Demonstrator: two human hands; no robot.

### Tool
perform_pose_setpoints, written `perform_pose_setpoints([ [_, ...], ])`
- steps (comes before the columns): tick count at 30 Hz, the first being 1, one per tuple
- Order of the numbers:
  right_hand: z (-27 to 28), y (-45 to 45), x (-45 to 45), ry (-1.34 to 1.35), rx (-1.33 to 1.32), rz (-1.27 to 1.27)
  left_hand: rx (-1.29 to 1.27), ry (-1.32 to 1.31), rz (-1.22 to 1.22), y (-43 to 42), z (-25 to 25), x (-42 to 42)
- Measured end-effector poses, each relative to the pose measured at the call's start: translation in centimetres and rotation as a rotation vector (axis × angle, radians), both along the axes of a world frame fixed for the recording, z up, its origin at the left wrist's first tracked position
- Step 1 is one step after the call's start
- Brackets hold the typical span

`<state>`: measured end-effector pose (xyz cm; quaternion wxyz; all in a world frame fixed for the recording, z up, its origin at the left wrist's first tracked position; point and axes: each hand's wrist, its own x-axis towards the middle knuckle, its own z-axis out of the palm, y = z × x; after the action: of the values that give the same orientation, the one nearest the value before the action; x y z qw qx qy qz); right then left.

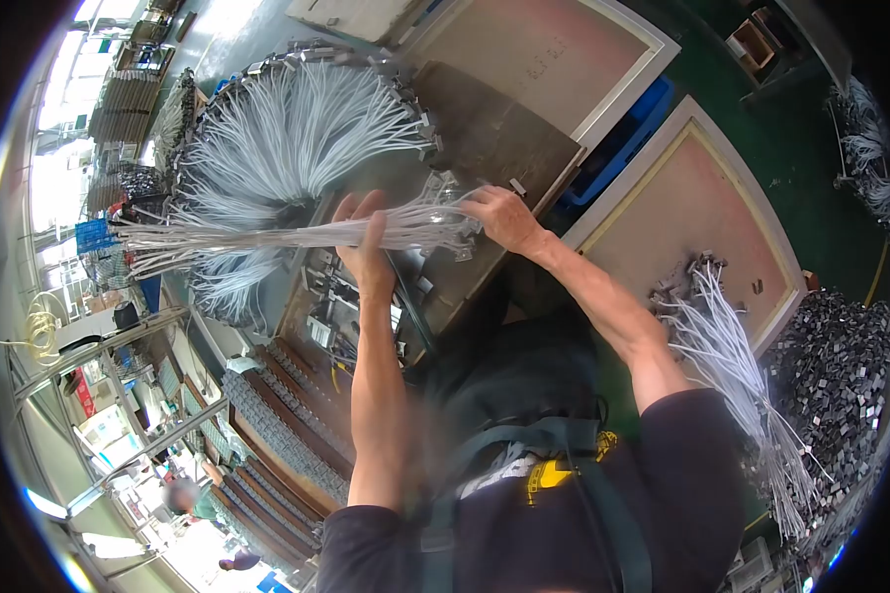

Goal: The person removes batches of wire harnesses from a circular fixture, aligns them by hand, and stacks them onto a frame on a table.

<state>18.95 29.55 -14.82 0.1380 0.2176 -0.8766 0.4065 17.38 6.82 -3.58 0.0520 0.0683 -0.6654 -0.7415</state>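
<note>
A long bundle of white cables stretches level in front of me, its loose ends fanning out at the left. My left hand is wrapped round the middle of it from below, thumb across the front. At the bundle's right end, where small metal connectors cluster, my right hand pinches some cable ends between thumb and fingers. Exactly how many cables it grips I cannot tell. Behind the bundle, a big fan of similar white cables spreads out in a ring with dark connectors along its outer edge.
Below my hands is a brown worktable with small metal parts. To the right, another cable bundle lies by a framed board and a heap of small metal parts. A blue bin sits between boards. A person is far off at lower left.
</note>
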Motion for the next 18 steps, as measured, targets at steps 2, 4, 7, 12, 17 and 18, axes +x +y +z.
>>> perform_pose_setpoints([
  [2, 0.5, -0.5, -0.2, 0.057, -0.027, 0.015, 0.018, -0.008, -0.024, -0.2, 0.0, 0.0],
  [4, 0.6, -1.0, -0.2, 0.061, 0.001, 0.019, 0.036, -0.015, -0.053, -0.3, 0.3, 0.1],
  [7, 0.8, -1.9, 0.0, 0.084, -0.051, 0.037, 0.008, -0.024, -0.091, 0.4, 0.3, 0.6],
  [12, 1.3, -2.3, 0.4, -0.008, -0.191, 0.089, -0.069, -0.078, -0.090, 2.8, 0.7, 0.2],
  [17, 2.3, -1.2, 0.4, -0.058, -0.038, 0.069, 0.048, -0.078, 0.019, 6.0, 4.4, -0.7],
  [18, 2.7, -1.2, 0.2, -0.054, -0.035, 0.069, 0.072, -0.098, 0.030, 6.7, 5.5, -0.9],
])
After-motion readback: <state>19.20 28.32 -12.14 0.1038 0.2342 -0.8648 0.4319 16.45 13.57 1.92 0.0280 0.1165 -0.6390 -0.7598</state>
